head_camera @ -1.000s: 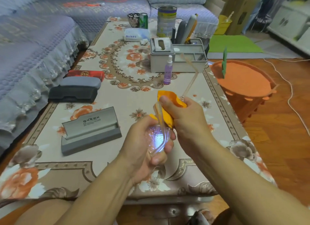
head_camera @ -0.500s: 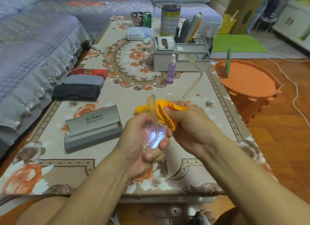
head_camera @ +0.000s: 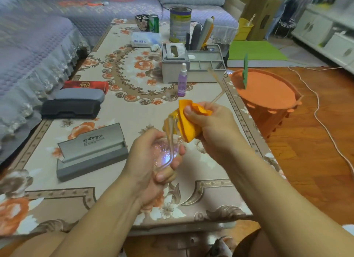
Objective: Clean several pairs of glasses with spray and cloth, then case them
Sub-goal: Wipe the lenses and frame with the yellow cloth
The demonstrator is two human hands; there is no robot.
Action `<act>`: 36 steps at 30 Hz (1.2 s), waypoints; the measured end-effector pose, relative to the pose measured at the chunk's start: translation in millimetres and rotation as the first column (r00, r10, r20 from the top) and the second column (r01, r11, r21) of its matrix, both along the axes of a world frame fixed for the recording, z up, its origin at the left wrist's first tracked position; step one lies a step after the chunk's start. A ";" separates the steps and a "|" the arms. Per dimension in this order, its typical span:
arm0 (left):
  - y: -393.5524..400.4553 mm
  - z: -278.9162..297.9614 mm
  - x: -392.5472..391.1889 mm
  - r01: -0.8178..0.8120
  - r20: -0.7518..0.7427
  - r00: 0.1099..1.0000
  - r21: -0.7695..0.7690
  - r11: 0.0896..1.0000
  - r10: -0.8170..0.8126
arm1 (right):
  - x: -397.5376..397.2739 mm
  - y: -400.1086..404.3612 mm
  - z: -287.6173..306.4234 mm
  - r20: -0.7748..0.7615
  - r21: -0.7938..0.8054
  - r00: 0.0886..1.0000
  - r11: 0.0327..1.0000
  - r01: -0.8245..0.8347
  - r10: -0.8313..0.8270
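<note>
Two hands meet above the near half of the bench (head_camera: 122,111) in the head view, caught midway through wiping a pair of clear-framed glasses (head_camera: 168,151). The left hand (head_camera: 151,161) curls round one lens and the frame beside it, thumb pressed on the near rim, holding the glasses tilted with one temple (head_camera: 216,88) rising toward the far right. The right hand (head_camera: 210,126) pinches an orange cloth (head_camera: 189,122) against the other lens, thumb on top, fingers bunched behind the fabric. By the look of it this is the polishing step, with casing not yet begun. The next move seems to call for rubbing the cloth across the lens under light pressure, while the left hand steadies the frame without smearing its own lens. An open grey case (head_camera: 92,149) waits just left of the hands; three shut cases, black (head_camera: 70,109), grey (head_camera: 80,96) and red (head_camera: 86,85), lie farther left. The purple spray (head_camera: 182,80) stands upright beyond the hands, beside a grey organiser (head_camera: 191,65).
</note>
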State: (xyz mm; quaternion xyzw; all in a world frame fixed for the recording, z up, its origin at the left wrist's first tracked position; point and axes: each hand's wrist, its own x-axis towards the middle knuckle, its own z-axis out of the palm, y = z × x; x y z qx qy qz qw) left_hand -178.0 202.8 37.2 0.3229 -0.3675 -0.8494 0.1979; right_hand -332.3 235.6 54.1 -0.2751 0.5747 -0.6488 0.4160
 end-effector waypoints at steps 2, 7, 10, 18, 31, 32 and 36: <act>-4.7 0.9 6.0 0.014 0.001 1.000 0.003 1.000 -0.014 | -7.3 3.8 6.0 -0.143 0.017 0.986 0.996 -0.083 0.084; -7.6 2.4 15.7 0.114 0.069 0.991 0.019 0.993 -0.115 | -35.6 17.2 19.7 -0.416 0.290 0.788 0.887 -0.359 0.454; -6.2 1.5 15.4 0.130 0.096 0.986 0.046 0.990 -0.133 | -41.4 19.8 20.9 -0.490 0.401 0.702 0.849 -0.345 0.516; -3.1 -1.4 13.5 -0.061 0.006 0.998 0.007 0.998 0.061 | -18.6 17.6 9.1 -0.041 0.227 0.888 0.870 -0.438 0.458; 4.3 -3.3 1.0 -0.176 -0.058 0.983 -0.041 0.984 0.173 | 39.1 12.8 -7.7 0.033 0.044 0.994 0.994 -0.101 0.100; 3.1 -4.9 4.2 -0.195 -0.078 0.978 -0.020 0.981 0.193 | 37.3 12.5 -4.8 -0.027 0.026 0.987 0.987 -0.160 0.161; -4.9 -0.9 18.7 -0.273 -0.146 0.947 0.101 0.957 0.286 | 14.9 13.0 7.3 -0.368 0.130 0.879 0.953 -0.274 0.303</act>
